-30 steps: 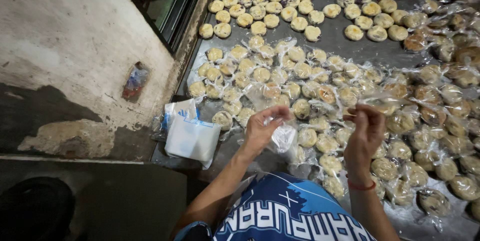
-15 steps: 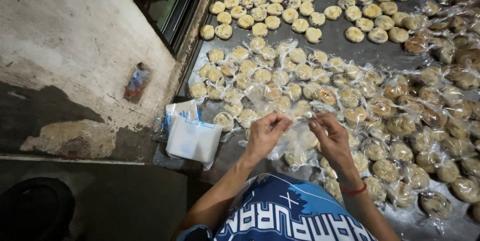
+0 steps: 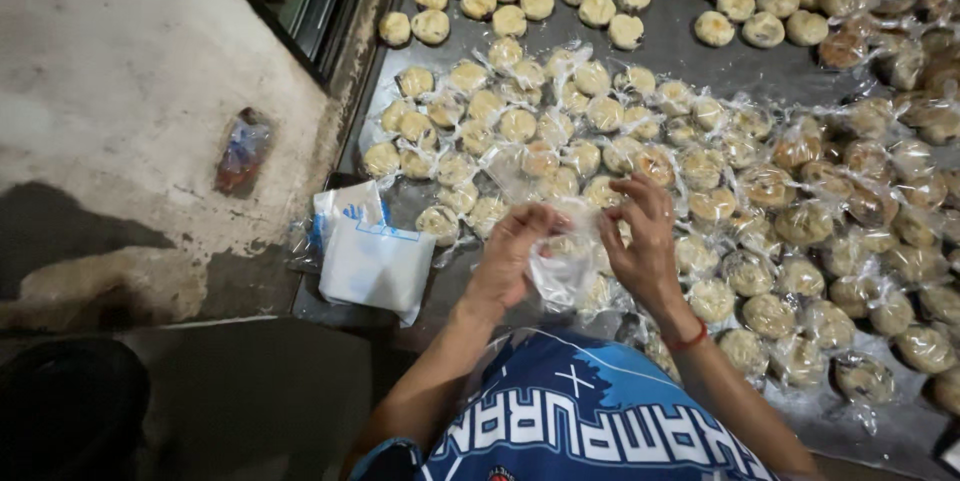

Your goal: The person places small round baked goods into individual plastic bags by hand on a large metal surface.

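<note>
Left hand (image 3: 513, 253) & right hand (image 3: 640, 241), fingers pinched shut on a clear plastic bag (image 3: 562, 271), hold its mouth open over wrapped pastries (image 3: 700, 161) on dark counter (image 3: 690, 49).

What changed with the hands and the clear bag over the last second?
The right hand, which was apart and raised a second ago, has closed in on the left hand; both now pinch the small clear bag between them. The wrapped pastries and the white bag stack stayed put.
</note>
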